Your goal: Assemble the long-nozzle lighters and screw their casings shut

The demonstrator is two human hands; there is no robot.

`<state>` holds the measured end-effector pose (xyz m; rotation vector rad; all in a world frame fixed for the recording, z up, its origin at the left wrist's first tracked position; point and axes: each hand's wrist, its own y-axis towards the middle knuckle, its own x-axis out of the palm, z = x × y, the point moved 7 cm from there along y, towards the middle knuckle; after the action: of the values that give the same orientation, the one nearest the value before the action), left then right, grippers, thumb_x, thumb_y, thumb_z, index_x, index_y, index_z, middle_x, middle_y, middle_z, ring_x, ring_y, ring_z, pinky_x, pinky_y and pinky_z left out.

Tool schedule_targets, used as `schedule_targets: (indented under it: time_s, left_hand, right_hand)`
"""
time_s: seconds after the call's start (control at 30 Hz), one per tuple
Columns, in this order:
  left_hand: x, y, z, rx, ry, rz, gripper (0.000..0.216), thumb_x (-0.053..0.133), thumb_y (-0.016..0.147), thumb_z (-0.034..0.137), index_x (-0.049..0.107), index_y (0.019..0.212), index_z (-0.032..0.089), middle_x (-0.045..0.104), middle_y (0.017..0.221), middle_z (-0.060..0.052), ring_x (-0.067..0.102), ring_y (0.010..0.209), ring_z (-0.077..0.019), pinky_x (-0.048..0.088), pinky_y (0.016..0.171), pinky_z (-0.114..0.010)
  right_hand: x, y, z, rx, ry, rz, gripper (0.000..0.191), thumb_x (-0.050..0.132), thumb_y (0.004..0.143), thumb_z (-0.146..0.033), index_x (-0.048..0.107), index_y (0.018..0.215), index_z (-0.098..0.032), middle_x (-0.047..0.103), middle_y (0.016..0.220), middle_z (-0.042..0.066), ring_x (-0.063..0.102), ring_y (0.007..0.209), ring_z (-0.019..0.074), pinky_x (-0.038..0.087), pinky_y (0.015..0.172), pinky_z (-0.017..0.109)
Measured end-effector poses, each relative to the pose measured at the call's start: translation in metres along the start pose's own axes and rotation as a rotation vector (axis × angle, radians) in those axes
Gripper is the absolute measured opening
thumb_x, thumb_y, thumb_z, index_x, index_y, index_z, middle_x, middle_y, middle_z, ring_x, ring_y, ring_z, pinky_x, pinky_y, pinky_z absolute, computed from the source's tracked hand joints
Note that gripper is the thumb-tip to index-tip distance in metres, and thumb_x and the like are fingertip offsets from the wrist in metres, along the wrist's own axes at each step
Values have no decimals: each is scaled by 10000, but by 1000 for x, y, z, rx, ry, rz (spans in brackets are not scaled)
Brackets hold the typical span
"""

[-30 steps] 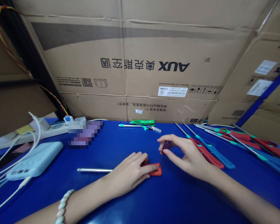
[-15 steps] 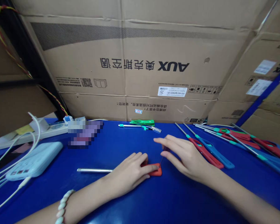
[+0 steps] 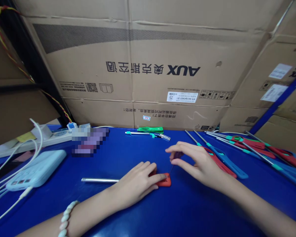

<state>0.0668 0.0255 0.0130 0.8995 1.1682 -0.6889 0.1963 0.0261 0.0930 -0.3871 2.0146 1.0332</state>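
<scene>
A red-handled long-nosed lighter (image 3: pixel 166 182) lies flat on the blue tabletop, its metal tube (image 3: pixel 100 180) pointing left. My left hand (image 3: pixel 140 181) is closed over the lighter's handle and presses it down, hiding the middle of it; the index finger reaches toward the handle's right end. Above that end, my right hand (image 3: pixel 189 161) pinches a small screwdriver (image 3: pixel 179 155) with a dark purple handle, mostly covered by the fingers. Its thin shaft slants down to the lighter's handle; I cannot tell exactly where the tip touches.
Several red and blue long lighters (image 3: pixel 228 161) lie to the right. At the back are a green lighter shell (image 3: pixel 151 129) and a loose metal tube assembly (image 3: pixel 140 133). A pale blue power bank (image 3: pixel 39 169) with white cables and a power strip (image 3: pixel 56 136) sit left. Cardboard (image 3: pixel 150 82) walls the rear.
My right hand has shifted slightly right, and its fingers have curled and turned around the screwdriver handle. My left hand and the lighter stay in place.
</scene>
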Motion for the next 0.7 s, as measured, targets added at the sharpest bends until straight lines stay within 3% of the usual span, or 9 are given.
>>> schedule_targets:
  time_s: [0.1, 0.2, 0.27, 0.33, 0.43, 0.5, 0.57, 0.63, 0.7]
  left_hand:
    - [-1, 1, 0, -2, -13, 1, 295, 436, 956, 253, 482, 1247, 240, 504, 995, -57, 491, 863, -201, 406, 787, -323]
    - [-1, 1, 1, -3, -9, -17, 285, 446, 952, 247, 488, 1233, 229, 509, 983, -56, 489, 863, -206, 406, 797, -335]
    - [-1, 1, 1, -5, -5, -28, 287, 449, 951, 246, 484, 1236, 232, 509, 976, -54, 485, 869, -208, 405, 803, -341]
    - [-1, 1, 1, -7, -9, -29, 288, 449, 951, 246, 483, 1237, 234, 506, 976, -53, 482, 880, -209, 405, 803, -338]
    - [0, 1, 0, -11, -13, -38, 288, 449, 951, 246, 483, 1237, 236, 502, 984, -55, 481, 891, -209, 406, 797, -332]
    - [0, 1, 0, -11, -10, -37, 285, 450, 952, 249, 485, 1235, 235, 502, 980, -54, 484, 892, -210, 405, 800, -335]
    - [0, 1, 0, -5, -8, -30, 281, 448, 953, 248, 489, 1230, 233, 503, 974, -54, 487, 891, -209, 404, 804, -337]
    - [-1, 1, 0, 0, -9, -16, 275, 449, 953, 250, 495, 1223, 232, 503, 969, -54, 490, 883, -208, 405, 798, -333]
    - [-2, 1, 0, 2, -11, -14, 278, 452, 951, 248, 494, 1225, 236, 504, 973, -54, 491, 879, -207, 406, 793, -331]
  right_hand:
    - [-5, -1, -7, -64, -80, 105, 174, 490, 926, -293, 578, 996, -160, 635, 871, 79, 611, 758, 173, 521, 705, 294]
    - [2, 0, -4, 2, 8, -24, 262, 424, 943, -200, 518, 1185, -169, 616, 1101, 104, 612, 969, 171, 507, 835, 290]
    - [2, 0, -2, 21, 56, -33, 262, 435, 939, -175, 525, 1185, -188, 649, 1033, 67, 630, 925, 145, 509, 824, 259]
    - [-2, -1, 0, 4, 8, 50, 191, 493, 925, -216, 563, 1097, -173, 667, 897, 51, 644, 805, 147, 521, 759, 258]
    - [-3, -2, -5, -87, -169, 135, 209, 511, 917, -294, 580, 1043, -141, 668, 931, 101, 644, 847, 206, 520, 773, 328]
    - [0, 0, -6, -79, -180, 69, 276, 467, 933, -260, 536, 1169, -137, 640, 1079, 130, 606, 1009, 232, 495, 864, 370]
    - [5, 1, -5, -26, -65, -44, 352, 424, 938, -182, 455, 1288, -167, 612, 1150, 109, 579, 1069, 195, 484, 900, 340]
    - [6, 1, -5, -15, 21, -59, 341, 425, 939, -165, 468, 1276, -195, 648, 1044, 71, 620, 949, 159, 508, 845, 301]
    - [3, 0, -5, -39, 3, 26, 246, 471, 932, -206, 539, 1167, -183, 659, 926, 60, 633, 814, 155, 524, 778, 294]
